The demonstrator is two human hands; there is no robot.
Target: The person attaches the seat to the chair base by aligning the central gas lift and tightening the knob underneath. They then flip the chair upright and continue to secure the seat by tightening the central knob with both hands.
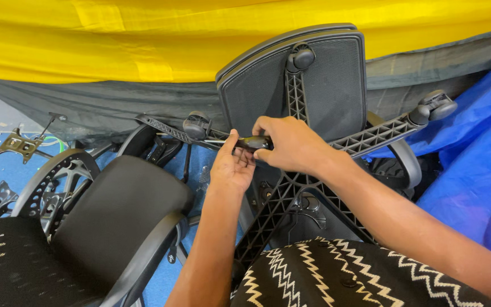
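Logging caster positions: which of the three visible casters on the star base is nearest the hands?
The left caster, just left of the left hand. The top caster sits against the mesh backrest; the right caster is far out by the blue tarp.

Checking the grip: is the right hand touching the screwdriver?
Touching. The head view shows the right hand closed around the screwdriver handle, with the left hand cupped just beneath it.

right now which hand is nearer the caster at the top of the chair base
Right. The right hand grips a tool just below the top caster, beside the spoke leading to it. The left hand sits lower and further left, palm open under the tool.
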